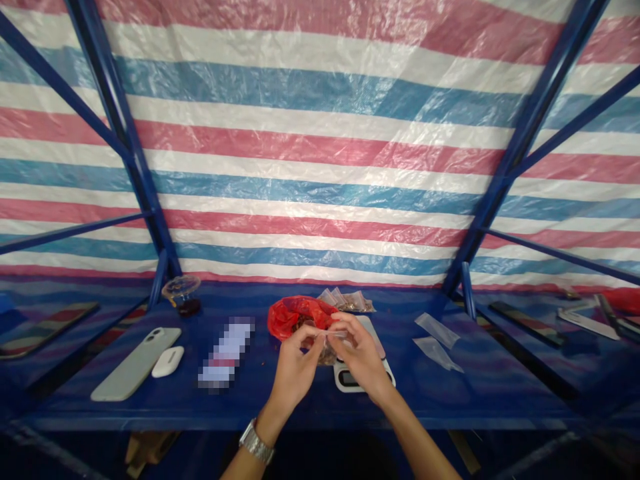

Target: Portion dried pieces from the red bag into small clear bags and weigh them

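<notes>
Between both hands is a small clear zip bag [327,355] with brownish bits inside. My left hand [299,360] pinches its top edge on one side, fingers closed. On the other side, my right hand [357,350] pinches the same edge. Behind them sits a red plastic bag [285,317], its mouth open on dark brown pieces that I cannot name. A white digital scale [389,375] stands partly under my right hand, which covers some of it. Several filled clear bags [353,300] lie in a row beyond the scale.
Two flat clear bags [437,353] lie to the right. Leftward are a phone [133,367], a white earbud case [169,361], a blurred-out rectangle [227,353] and a plastic cup [185,300] with dark liquid. Blue frame posts [135,167] and a striped sheet [320,153] bound the blue table [200,413].
</notes>
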The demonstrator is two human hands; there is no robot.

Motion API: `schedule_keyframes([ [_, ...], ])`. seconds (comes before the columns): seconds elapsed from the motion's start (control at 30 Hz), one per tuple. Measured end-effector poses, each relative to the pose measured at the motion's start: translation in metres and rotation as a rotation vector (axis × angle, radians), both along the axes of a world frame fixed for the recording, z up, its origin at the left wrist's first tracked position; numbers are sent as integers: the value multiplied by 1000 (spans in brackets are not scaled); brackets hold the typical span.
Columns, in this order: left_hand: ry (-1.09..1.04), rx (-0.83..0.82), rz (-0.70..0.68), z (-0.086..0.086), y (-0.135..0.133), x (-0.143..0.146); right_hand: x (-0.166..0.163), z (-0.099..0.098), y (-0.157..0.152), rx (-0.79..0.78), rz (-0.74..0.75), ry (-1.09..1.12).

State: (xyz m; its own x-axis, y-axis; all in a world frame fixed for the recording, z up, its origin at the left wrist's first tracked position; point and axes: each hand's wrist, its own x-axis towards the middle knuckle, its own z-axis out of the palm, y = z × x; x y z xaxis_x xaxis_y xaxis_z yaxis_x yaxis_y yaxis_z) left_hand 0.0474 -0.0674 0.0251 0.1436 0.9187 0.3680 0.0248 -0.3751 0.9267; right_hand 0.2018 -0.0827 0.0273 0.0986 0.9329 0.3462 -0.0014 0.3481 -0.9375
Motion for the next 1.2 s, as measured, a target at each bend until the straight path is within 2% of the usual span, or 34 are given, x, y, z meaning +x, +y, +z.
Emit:
schedule_keyframes([
  [0.1,-73,-35,37,-2,2,2,12,13,-5,10,-24,4],
  [0.27,-162,-87,55,-3,7,6,24,52,-16,19,0,147],
  [0.37,-196,-100,45,1,15,10,25,66,-8,70,17,55],
  [0.43,-249,-144,12,4,23,13,24,62,6,105,-15,-120],
  [0.5,-320,-204,-23,7,33,15,20,51,24,125,-43,-252],
  [0.57,-363,-239,-37,9,44,16,16,36,42,99,22,-236],
  [0.67,-383,-250,-39,13,54,13,11,22,58,55,67,-74],
  [0.77,-436,-265,-27,14,58,11,7,19,60,-21,59,24],
  [0.9,-565,-285,36,12,58,14,2,19,51,-83,83,7],
  [1.03,-618,-291,8,8,52,18,0,16,45,-104,46,1],
  [1.1,-572,-275,-39,5,49,19,1,13,44,-104,45,26],
  [1.2,-376,-176,-104,1,47,17,4,7,41,-91,47,59],
])
